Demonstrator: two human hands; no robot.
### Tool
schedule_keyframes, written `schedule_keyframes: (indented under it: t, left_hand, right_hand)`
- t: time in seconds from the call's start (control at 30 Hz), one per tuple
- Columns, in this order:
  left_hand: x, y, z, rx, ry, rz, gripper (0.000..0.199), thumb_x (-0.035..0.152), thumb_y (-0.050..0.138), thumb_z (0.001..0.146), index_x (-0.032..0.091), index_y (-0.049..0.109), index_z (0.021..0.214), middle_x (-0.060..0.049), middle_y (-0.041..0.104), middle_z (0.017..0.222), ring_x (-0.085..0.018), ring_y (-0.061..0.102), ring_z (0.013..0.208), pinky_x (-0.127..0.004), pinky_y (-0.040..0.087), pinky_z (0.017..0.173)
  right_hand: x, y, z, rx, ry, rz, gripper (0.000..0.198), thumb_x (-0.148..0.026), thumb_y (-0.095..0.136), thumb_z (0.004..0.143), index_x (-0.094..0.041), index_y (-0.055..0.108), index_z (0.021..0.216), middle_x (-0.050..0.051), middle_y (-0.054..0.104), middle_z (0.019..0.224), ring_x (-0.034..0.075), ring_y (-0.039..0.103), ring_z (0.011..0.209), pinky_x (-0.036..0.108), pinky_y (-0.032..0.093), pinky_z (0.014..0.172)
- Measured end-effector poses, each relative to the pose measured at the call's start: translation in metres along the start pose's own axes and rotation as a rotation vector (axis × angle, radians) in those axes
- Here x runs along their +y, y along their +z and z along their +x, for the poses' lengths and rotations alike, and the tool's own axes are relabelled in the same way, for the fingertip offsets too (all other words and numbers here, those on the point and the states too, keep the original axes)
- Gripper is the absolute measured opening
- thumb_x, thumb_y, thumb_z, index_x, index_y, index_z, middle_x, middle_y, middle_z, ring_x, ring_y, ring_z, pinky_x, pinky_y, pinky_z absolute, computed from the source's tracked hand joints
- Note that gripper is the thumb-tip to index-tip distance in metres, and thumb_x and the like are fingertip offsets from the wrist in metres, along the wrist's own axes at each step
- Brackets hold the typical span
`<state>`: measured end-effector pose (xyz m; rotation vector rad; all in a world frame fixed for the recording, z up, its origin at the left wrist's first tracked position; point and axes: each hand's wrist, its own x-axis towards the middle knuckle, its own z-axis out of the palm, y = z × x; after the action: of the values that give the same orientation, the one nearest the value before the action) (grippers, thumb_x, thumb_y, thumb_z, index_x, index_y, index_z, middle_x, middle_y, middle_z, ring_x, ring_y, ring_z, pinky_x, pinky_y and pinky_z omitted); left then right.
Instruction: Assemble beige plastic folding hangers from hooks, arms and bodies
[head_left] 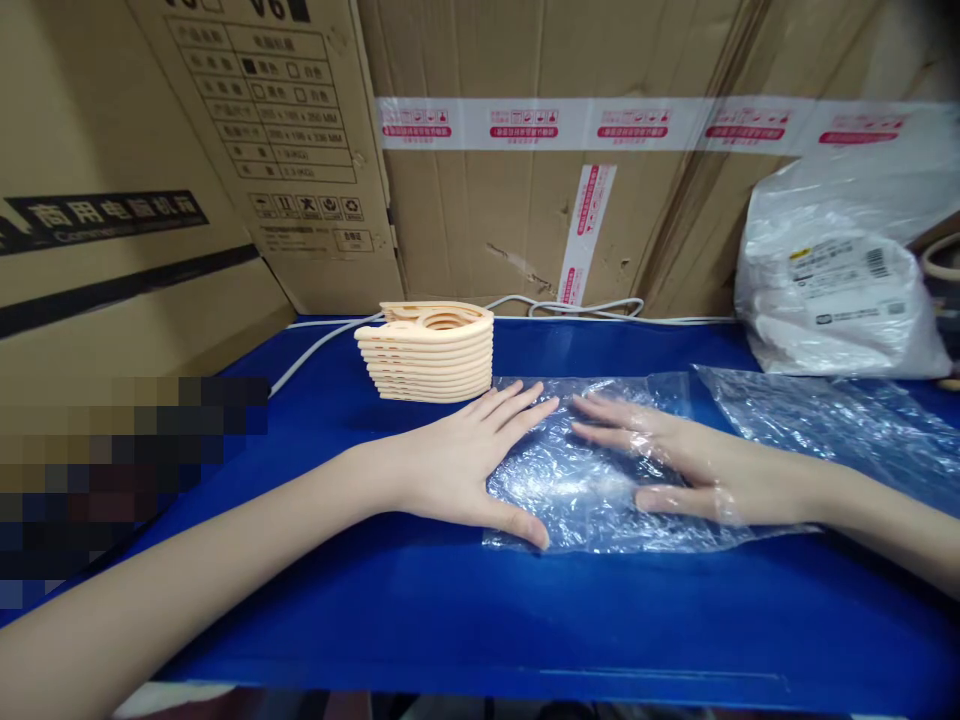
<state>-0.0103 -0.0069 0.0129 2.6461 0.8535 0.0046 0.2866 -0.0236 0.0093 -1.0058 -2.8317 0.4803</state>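
A clear plastic bag (pixel 577 500) lies flat and crinkled on the blue table surface (pixel 480 610). My left hand (pixel 472 455) rests palm down on the bag's left end, its fingers stretched and the thumb spread. From the right, my right hand (pixel 675 455) reaches in under the clear film, which covers its fingers and back. Those fingers are extended, with the thumb apart, and nothing shows in them. Just behind my left hand stands a neat stack of cream-coloured flat pieces (pixel 431 355) with curved cut-outs; their exact kind is unclear.
Another clear plastic bag (pixel 832 415) lies at the right. Behind it sits a white plastic-wrapped package (pixel 832 280) with a label. Cardboard boxes (pixel 480 220) wall off the back and left. A white cable (pixel 322 355) runs along the table's rear edge.
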Motion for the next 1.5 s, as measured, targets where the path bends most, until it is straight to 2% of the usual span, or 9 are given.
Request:
schedule_keyframes:
  t: [0.13,0.3,0.53,0.7,0.9,1.0,1.17,1.33,1.5]
  left_hand:
    - [-0.001,0.002,0.000,0.013,0.023,0.010,0.114,0.076,0.059,0.074,0.026,-0.002,0.157,-0.006,-0.009,0.163,-0.033,-0.007,0.150,-0.056,0.008,0.121]
    - [0.001,0.000,0.000,0.030,0.018,0.019,0.116,0.075,0.060,0.073,0.025,-0.002,0.157,-0.006,-0.010,0.163,-0.033,-0.007,0.150,-0.057,0.010,0.121]
    - [0.002,-0.002,0.000,0.019,0.005,0.004,0.117,0.073,0.062,0.073,0.023,-0.002,0.157,-0.010,-0.008,0.163,-0.034,-0.004,0.150,-0.057,0.014,0.120]
    - [0.003,-0.003,-0.001,0.001,-0.010,-0.004,0.116,0.073,0.062,0.073,0.023,-0.002,0.157,-0.009,-0.007,0.164,-0.034,-0.004,0.150,-0.057,0.015,0.120]
    - [0.005,-0.006,-0.002,0.020,0.008,0.003,0.117,0.073,0.062,0.073,0.021,0.001,0.157,-0.012,-0.003,0.164,-0.035,0.000,0.150,-0.056,0.017,0.119]
    - [0.010,-0.013,-0.004,0.120,0.100,0.041,0.111,0.070,0.063,0.076,0.021,0.005,0.157,-0.011,0.003,0.164,-0.032,0.006,0.151,-0.054,0.020,0.120]
    - [0.012,-0.045,-0.013,0.466,0.247,0.199,0.091,0.063,0.060,0.083,0.022,0.021,0.154,-0.010,0.024,0.161,-0.029,0.020,0.149,-0.048,0.020,0.122]
    - [-0.019,-0.082,-0.029,0.641,0.050,0.268,0.088,0.066,0.065,0.076,0.023,0.038,0.147,-0.008,0.037,0.154,-0.032,0.026,0.145,-0.050,0.020,0.120]
    - [-0.050,-0.100,-0.046,0.484,-0.296,0.123,0.090,0.070,0.063,0.073,0.027,0.036,0.148,-0.003,0.038,0.153,-0.035,0.035,0.139,-0.054,0.026,0.116]
  right_hand:
    - [-0.003,0.008,0.000,-0.042,-0.034,-0.050,0.087,-0.055,0.056,0.089,-0.031,0.008,0.157,0.005,0.005,0.164,0.033,0.008,0.149,0.059,0.013,0.118]
    - [-0.003,0.010,-0.001,-0.014,0.043,-0.039,0.101,-0.062,0.056,0.085,-0.023,-0.003,0.157,0.011,0.004,0.164,0.035,0.008,0.149,0.061,0.018,0.116]
    - [-0.001,0.003,0.000,-0.029,-0.012,-0.070,0.092,-0.060,0.058,0.086,-0.030,0.009,0.157,0.007,0.004,0.164,0.032,0.009,0.149,0.059,0.014,0.117]
    - [0.000,-0.018,-0.015,-0.116,0.212,0.010,0.078,-0.056,0.055,0.089,-0.038,0.017,0.155,-0.001,0.008,0.164,0.032,0.015,0.148,0.057,0.021,0.117]
    - [0.002,-0.038,-0.024,-0.084,0.369,0.209,0.063,-0.054,0.052,0.092,-0.037,0.036,0.150,-0.001,0.037,0.156,0.030,0.036,0.141,0.048,0.032,0.116]
    - [0.001,-0.039,-0.022,-0.177,0.322,0.194,0.077,-0.057,0.058,0.086,-0.029,0.031,0.153,0.001,0.024,0.162,0.031,0.024,0.147,0.046,0.025,0.119]
    - [0.000,-0.036,-0.018,-0.245,0.348,0.142,0.087,-0.063,0.056,0.084,-0.027,0.023,0.156,0.000,0.006,0.165,0.029,0.011,0.150,0.044,0.019,0.121]
    - [0.003,-0.032,-0.018,-0.179,0.314,0.129,0.083,-0.062,0.061,0.082,-0.029,0.032,0.153,0.002,0.011,0.164,0.032,0.017,0.148,0.046,0.022,0.120]
    - [0.002,-0.033,-0.019,-0.162,0.292,0.100,0.083,-0.061,0.062,0.082,-0.028,0.033,0.153,0.004,0.016,0.163,0.034,0.022,0.146,0.049,0.026,0.118]
